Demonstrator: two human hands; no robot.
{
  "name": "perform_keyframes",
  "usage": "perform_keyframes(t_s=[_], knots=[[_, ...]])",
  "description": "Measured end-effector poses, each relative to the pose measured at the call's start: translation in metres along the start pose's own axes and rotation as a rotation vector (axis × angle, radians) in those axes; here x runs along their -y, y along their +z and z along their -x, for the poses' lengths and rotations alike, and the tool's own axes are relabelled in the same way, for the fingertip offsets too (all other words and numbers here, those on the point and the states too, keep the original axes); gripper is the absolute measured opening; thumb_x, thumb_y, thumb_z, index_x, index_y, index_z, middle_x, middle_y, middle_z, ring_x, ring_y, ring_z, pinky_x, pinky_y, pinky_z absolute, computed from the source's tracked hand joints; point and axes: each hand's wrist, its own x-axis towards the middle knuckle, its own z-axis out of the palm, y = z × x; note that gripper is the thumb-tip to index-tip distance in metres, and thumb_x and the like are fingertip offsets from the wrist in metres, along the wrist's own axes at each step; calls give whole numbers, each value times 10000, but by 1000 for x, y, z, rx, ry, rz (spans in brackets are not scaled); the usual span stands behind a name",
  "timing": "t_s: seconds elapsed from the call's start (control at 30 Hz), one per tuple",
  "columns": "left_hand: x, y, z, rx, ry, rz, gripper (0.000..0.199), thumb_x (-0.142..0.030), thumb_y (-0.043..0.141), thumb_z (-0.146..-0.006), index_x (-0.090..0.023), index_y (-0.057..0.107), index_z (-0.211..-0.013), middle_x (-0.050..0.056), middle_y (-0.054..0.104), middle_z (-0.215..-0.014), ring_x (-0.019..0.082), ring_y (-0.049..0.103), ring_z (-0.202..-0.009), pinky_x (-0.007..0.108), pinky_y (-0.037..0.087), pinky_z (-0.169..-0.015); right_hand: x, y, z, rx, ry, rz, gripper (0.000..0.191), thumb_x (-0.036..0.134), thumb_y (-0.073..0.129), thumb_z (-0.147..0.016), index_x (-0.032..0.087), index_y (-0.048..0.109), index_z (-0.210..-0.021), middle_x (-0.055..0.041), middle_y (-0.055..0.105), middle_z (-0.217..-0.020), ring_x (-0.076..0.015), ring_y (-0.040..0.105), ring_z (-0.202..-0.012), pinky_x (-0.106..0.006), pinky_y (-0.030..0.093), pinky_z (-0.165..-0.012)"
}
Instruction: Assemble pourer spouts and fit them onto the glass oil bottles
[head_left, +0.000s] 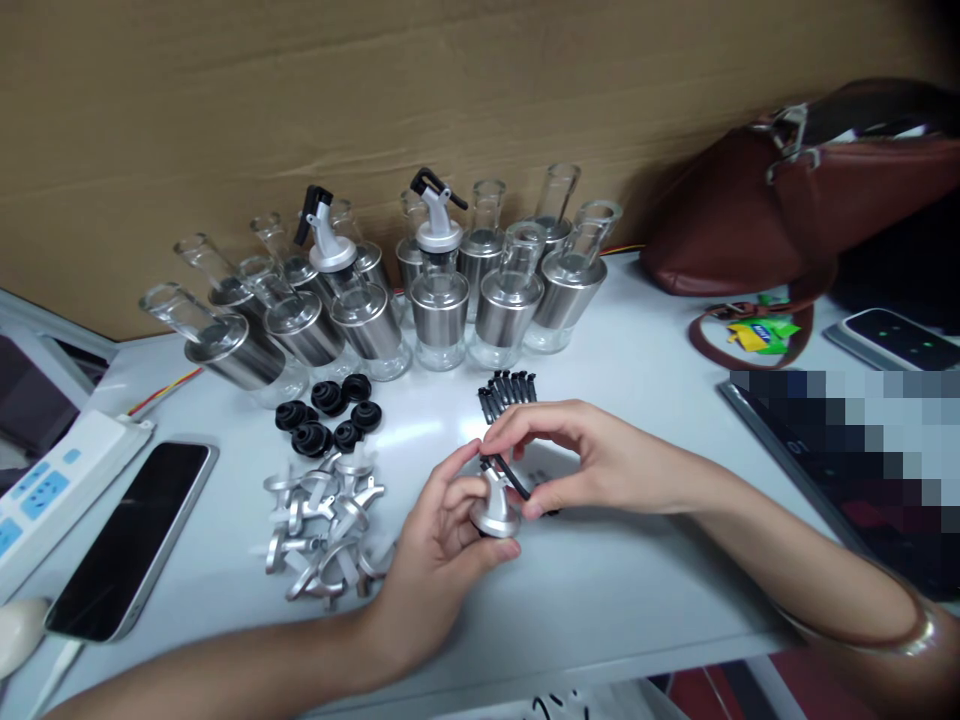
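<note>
My left hand (442,550) holds a silver spout (496,508) upright between thumb and fingers, above the table's front part. My right hand (574,455) pinches a black lever (513,478) at the top of that spout. Several small black parts (510,388) lie in a row just behind my right hand. Left of my hands is a pile of silver spouts (322,520), with several black rubber stoppers (328,398) behind it. Glass and metal bottles (439,310) stand at the back. Two of them carry silver spouts with black levers (330,245).
A phone (131,540) and a white power strip (45,495) lie on the left. At the right are a brown bag (750,210), a green and yellow wrapper (763,334) and a dark tablet (795,450). A cardboard wall (450,90) rises behind the bottles.
</note>
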Motion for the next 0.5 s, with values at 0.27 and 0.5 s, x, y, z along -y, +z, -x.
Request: perform_keyframes(t_s=[0.27,0.5], knots=[[-2,1,1,15,8,37,587,-44,757,-655,-302,614,-1162,-23,645,-879,132,639,-881,248,500,-800,0,-1,1,8,-36,61,359,363,798,-705,172,685,-987,-44,681,-969,-182,613,-948,-336,457,-883],[-3,2,0,26,-2,97,574,-13,744,-670,-347,668,-1132,-37,673,-890,108,664,-891,201,519,-787,-1,-3,1,-5,-107,165,411,400,777,-727,185,724,-1073,-51,648,-940,-141,591,-818,-303,486,-777]])
